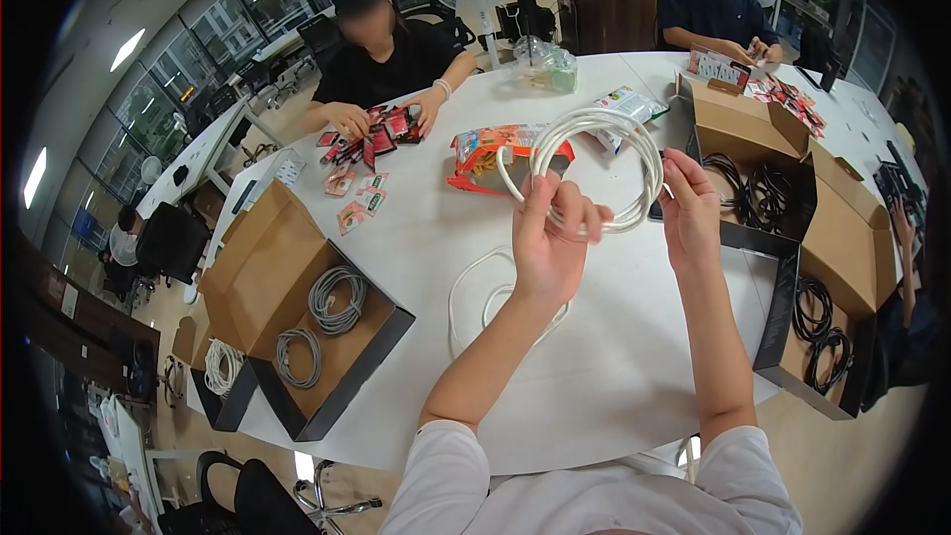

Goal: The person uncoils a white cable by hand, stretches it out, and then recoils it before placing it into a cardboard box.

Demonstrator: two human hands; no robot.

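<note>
A white cable [649, 163] is wound into a round coil and held up above the table. My left hand [555, 238] closes around the lower left side of the coil, with a short loop of cable sticking out to its left. My right hand [693, 203] is at the coil's right edge, its thumb and fingers pinched on the cable. A loose length of white cable [453, 302] lies in curves on the table below, partly hidden by my left forearm.
The white table [634, 357] carries an open box [371, 337] of grey coils at left and boxes of black cables [768, 198] at right. An orange snack bag [475, 154] sits behind the coil. Two people handle small packets [371, 154] across the table.
</note>
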